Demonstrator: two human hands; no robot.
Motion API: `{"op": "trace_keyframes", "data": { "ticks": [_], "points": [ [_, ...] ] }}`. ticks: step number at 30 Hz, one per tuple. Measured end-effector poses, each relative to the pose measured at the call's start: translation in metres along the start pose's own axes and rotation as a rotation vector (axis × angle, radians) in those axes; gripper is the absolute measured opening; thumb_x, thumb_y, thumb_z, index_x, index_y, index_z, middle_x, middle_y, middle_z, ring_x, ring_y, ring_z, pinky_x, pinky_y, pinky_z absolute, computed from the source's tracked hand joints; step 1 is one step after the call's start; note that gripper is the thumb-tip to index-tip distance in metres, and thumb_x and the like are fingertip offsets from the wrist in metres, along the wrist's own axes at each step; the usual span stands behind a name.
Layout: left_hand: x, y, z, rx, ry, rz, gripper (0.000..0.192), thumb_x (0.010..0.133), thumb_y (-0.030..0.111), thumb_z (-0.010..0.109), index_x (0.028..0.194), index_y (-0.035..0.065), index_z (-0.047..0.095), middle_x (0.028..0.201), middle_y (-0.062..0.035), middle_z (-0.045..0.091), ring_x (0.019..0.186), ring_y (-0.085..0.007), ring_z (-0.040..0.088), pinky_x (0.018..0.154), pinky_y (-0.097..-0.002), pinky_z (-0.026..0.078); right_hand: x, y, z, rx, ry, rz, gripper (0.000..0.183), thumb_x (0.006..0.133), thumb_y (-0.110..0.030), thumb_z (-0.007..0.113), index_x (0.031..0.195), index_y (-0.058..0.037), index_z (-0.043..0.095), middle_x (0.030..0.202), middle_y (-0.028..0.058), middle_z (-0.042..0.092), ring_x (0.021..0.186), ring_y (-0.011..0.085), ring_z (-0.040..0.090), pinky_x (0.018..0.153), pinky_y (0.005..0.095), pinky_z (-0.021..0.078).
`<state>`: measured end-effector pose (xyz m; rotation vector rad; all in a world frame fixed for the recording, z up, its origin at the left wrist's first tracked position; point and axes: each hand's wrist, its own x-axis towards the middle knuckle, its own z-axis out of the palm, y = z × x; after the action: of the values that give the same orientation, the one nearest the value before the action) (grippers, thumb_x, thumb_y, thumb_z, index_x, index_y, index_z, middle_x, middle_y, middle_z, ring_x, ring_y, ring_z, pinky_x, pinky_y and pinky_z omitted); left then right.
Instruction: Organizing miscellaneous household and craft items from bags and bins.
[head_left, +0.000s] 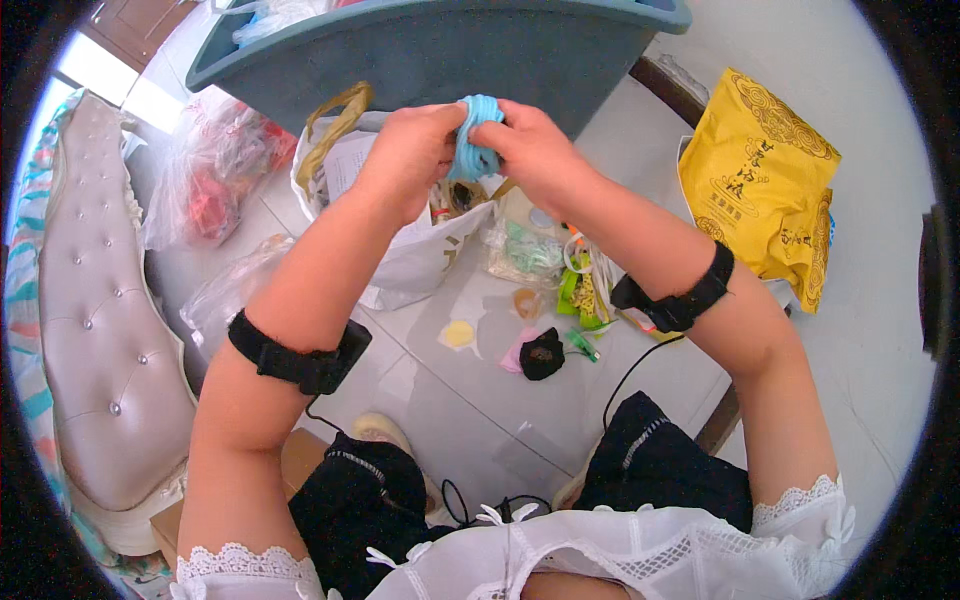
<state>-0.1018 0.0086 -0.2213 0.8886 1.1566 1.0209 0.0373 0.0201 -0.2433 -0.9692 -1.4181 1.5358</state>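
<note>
My left hand (420, 154) and my right hand (536, 150) both grip a bundle of light blue cord or fabric strips (478, 139), held between them. The bundle is over the far side of a white bag (409, 270), which has tan handles and holds papers and small items. Below and to the right on the floor lie a clear bag with pale green contents (529, 247), green and white strips (583, 289), a black cloth item (541, 354), a pink piece (516, 356), a green clip-like item (583, 345) and a round yellow piece (459, 333).
A large grey-blue plastic bin (450, 60) stands beyond the white bag. Plastic bags (217, 172) with red contents lie at left, beside a tufted headboard or seat back (112, 322). A yellow printed bag (757, 187) stands at right. Black cables run near my feet.
</note>
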Motion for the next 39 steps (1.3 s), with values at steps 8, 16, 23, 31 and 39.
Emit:
{"op": "trace_keyframes", "data": {
  "ticks": [8, 16, 23, 31, 39],
  "points": [
    [0.027, -0.070, -0.052, 0.118, 0.325, -0.044, 0.013, 0.077, 0.014, 0.065, 0.075, 0.0010, 0.063, 0.066, -0.0016, 0.056, 0.053, -0.0086, 0.046, 0.044, -0.0255, 0.033, 0.033, 0.074, 0.031, -0.117, -0.029, 0.260, 0.022, 0.078, -0.012, 0.054, 0.096, 0.0003, 0.059, 0.085, 0.0093, 0.061, 0.076, 0.0186, 0.057, 0.067, 0.0329, 0.0451],
    [0.045, -0.119, -0.051, 0.207, 0.313, -0.243, 0.024, 0.076, -0.001, 0.052, 0.097, -0.0016, 0.063, 0.073, -0.0049, 0.060, 0.058, -0.0131, 0.050, 0.051, -0.0247, 0.038, 0.040, 0.105, 0.009, -0.916, -0.101, 0.164, 0.034, 0.076, -0.020, 0.063, 0.099, 0.0040, 0.057, 0.091, 0.0196, 0.061, 0.085, 0.0318, 0.060, 0.077, 0.0382, 0.0454],
    [0.048, -0.135, -0.072, 0.480, 0.310, -0.137, 0.029, 0.077, 0.001, 0.048, 0.103, -0.0025, 0.060, 0.095, -0.0177, 0.062, 0.095, -0.0304, 0.058, 0.080, -0.0347, 0.045, 0.042, 0.109, 0.004, -1.196, -0.172, 0.208, 0.021, 0.069, -0.017, 0.067, 0.080, 0.0004, 0.064, 0.083, 0.0205, 0.062, 0.081, 0.0345, 0.061, 0.072, 0.0400, 0.0474],
    [0.013, -0.102, -0.038, 1.100, 0.057, 0.209, 0.038, 0.076, 0.002, 0.049, 0.114, -0.0026, 0.050, 0.113, -0.0250, 0.053, 0.105, -0.0385, 0.051, 0.089, -0.0389, 0.042, 0.044, 0.136, 0.023, -0.836, -0.393, 0.186, 0.023, 0.070, -0.012, 0.059, 0.092, -0.0085, 0.065, 0.096, 0.0164, 0.063, 0.085, 0.0334, 0.061, 0.073, 0.0418, 0.0470],
    [0.040, -0.143, -0.074, 1.718, -0.220, 0.009, 0.043, 0.079, 0.019, 0.053, 0.119, 0.0029, 0.047, 0.129, -0.0194, 0.042, 0.118, -0.0326, 0.041, 0.096, -0.0434, 0.037, 0.006, 0.080, 0.043, -1.037, -0.547, 0.155, 0.025, 0.079, -0.018, 0.052, 0.093, 0.0003, 0.060, 0.094, 0.0206, 0.061, 0.093, 0.0331, 0.058, 0.077, 0.0394, 0.0463]
  ]
}}
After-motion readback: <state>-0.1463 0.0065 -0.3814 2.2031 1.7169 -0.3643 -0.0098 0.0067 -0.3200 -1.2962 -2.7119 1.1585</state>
